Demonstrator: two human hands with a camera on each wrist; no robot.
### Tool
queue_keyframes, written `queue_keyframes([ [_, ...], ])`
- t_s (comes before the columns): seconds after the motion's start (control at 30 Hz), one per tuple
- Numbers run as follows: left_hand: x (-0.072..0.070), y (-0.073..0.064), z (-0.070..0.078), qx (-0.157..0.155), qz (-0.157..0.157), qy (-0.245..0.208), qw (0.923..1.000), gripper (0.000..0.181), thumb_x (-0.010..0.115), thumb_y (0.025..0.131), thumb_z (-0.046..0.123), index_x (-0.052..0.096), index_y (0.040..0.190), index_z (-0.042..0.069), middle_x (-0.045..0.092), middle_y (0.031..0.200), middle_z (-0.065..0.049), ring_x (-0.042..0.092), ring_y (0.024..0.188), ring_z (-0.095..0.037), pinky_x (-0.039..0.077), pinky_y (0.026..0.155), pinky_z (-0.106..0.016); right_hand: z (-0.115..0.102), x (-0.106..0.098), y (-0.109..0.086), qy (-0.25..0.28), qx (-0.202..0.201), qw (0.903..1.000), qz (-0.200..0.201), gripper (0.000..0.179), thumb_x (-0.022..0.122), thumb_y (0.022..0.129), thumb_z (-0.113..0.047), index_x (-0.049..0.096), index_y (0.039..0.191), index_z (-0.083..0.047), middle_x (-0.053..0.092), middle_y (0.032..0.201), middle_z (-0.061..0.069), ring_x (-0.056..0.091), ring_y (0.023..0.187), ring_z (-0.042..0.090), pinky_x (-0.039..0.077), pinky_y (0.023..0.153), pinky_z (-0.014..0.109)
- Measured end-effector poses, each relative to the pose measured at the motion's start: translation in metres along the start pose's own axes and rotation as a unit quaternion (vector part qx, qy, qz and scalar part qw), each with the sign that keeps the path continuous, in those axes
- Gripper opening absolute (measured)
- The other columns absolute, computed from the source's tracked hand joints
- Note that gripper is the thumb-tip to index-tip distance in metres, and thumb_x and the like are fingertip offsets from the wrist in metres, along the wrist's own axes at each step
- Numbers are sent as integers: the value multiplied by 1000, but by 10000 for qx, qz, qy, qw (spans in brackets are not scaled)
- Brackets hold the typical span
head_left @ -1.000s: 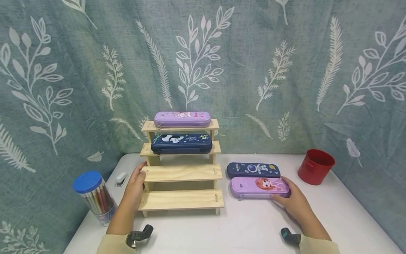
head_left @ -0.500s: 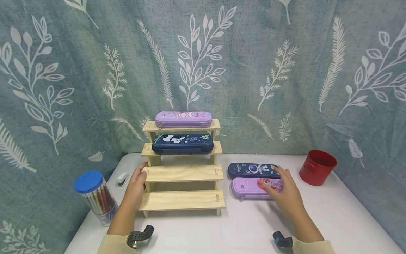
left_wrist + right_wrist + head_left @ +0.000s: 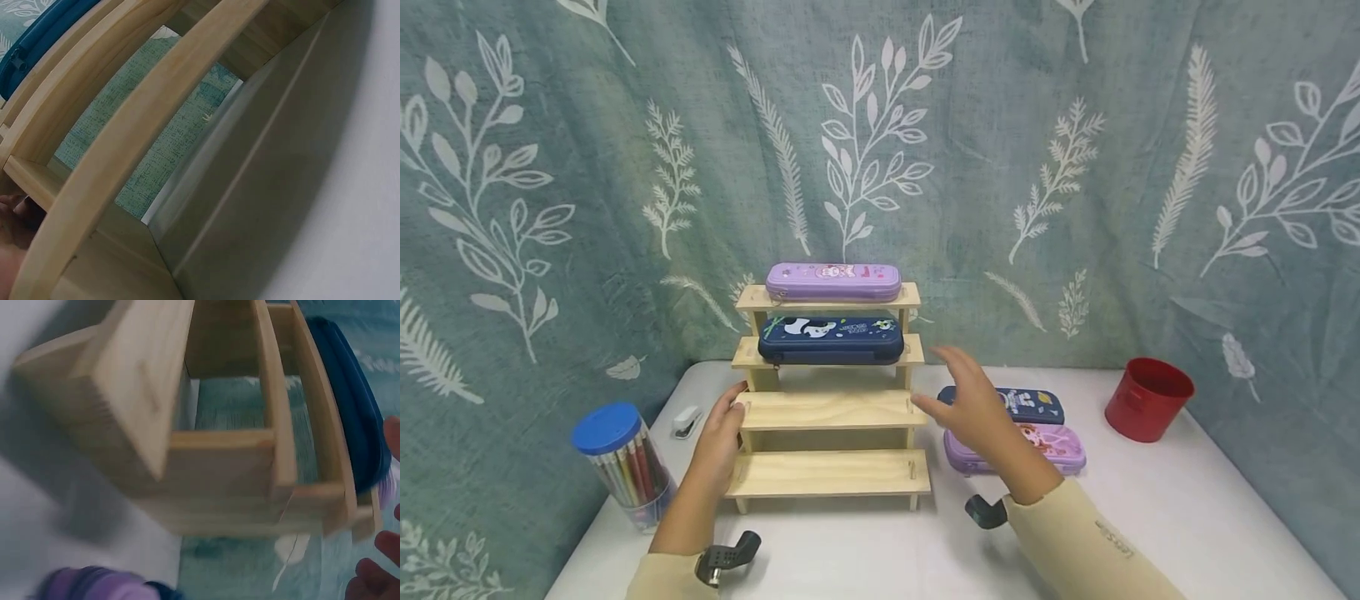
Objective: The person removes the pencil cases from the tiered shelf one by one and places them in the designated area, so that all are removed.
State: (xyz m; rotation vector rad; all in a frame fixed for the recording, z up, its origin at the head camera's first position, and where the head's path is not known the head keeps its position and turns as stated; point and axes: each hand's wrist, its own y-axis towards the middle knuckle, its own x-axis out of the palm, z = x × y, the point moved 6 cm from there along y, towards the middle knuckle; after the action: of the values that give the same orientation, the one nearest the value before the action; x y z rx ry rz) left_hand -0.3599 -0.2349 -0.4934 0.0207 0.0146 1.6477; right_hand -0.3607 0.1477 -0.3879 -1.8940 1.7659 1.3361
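Note:
A tiered wooden display shelf (image 3: 831, 408) stands mid-table. My left hand (image 3: 721, 433) grips its left side, thumb at the third tier's edge; the left wrist view shows only a bit of the hand (image 3: 14, 228) at the side panel. On the top tier lies a purple pencil case (image 3: 833, 283). Below it sits a navy panda pencil case (image 3: 831, 342). My right hand (image 3: 973, 408), fingers spread and holding nothing, hovers by the shelf's right side. It partly hides a navy space pencil case (image 3: 1041, 407) and a lilac pencil case (image 3: 1060, 447) on the table.
A red bucket (image 3: 1148, 400) stands at the far right. On the left are a clear tub of pencils with a blue lid (image 3: 625, 462) and a small white stapler-like item (image 3: 687, 421). A patterned curtain (image 3: 962, 208) hangs behind the white table (image 3: 850, 554).
My right hand has let go of the lilac pencil case, lifted and moved left toward the shelf. My left hand stays on the shelf's side.

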Motion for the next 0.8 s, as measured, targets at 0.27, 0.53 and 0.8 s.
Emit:
queue_keyframes([
  [0.27,0,2,5,19,46,13,10000,53,30,115,31,26,166,19,28,169,-16,31,154,-37,21,128,-58,-35,15,49,-393,-248,9989,-30,91,84,87,-51,43,156,-8,43,160,14,36,151,38,31,124,58],
  [0.53,0,2,3,-18,48,-8,10000,53,30,115,31,27,166,21,29,169,-14,29,156,-36,20,129,-56,-49,32,73,-871,-8,9959,-254,102,80,84,-64,40,159,-8,41,162,16,39,150,39,35,123,56],
  [0.8,0,2,0,6,-8,-73,10000,51,31,115,30,29,165,20,30,168,-14,33,152,-35,23,128,-58,-54,42,85,-409,445,9981,-129,106,85,80,-62,36,161,-16,45,157,13,46,144,34,42,118,54],
])
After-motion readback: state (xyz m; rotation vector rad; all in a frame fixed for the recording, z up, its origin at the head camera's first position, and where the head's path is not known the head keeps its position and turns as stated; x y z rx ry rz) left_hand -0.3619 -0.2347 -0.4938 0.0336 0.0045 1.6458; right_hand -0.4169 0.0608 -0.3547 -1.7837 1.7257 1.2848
